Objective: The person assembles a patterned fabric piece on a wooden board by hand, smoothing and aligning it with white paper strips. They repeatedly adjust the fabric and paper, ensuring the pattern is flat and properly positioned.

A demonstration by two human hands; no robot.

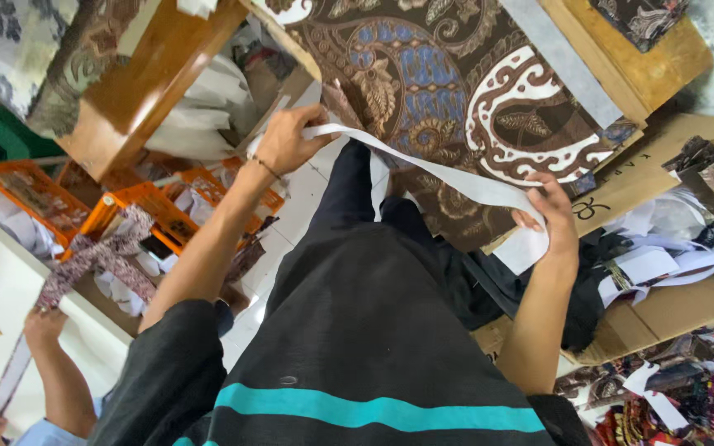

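White fabric strip stretches taut between both hands, above the person's black garment and in front of a brown batik cloth spread over a wooden table. Left hand pinches one end of the strip; right hand grips the other end, fingers curled around it. Orange crates stand at left, where another person's hand holds a patterned band.

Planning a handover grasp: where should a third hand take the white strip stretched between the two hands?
Probably the white strip at mid-span, between left hand and right hand. It hangs free there, flat and fairly taut over the patterned brown cloth. Come from above and pinch across its narrow width.
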